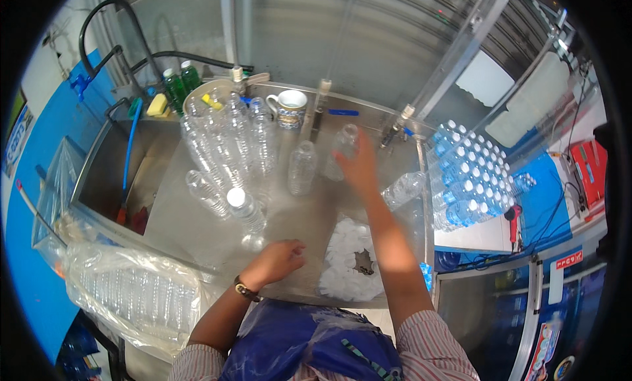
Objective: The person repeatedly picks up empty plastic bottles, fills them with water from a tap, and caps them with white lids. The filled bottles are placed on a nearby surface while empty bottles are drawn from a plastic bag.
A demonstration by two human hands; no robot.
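Observation:
My right hand (359, 165) reaches to the far part of the steel sink counter (289, 226) and is closed around a clear empty plastic bottle (342, 144). Left of it stands another clear bottle (302, 169), apart from my fingers. Near the counter's front, my left hand (275, 261) has loosely bent fingers and nothing visible in it. Just beyond that hand stands a clear bottle with a white cap (245, 211). Beside my right forearm, white caps (347, 252) lie in an open bag. A clear bottle (404, 189) leans right of that forearm.
Several empty bottles (224, 140) cluster at left-centre, near a patterned mug (290, 108). Filled, capped bottles (471, 173) stand grouped at right. Blue-handled taps (400, 121) line the back edge. A sink basin (108, 173) and bagged bottles (135, 295) are at left.

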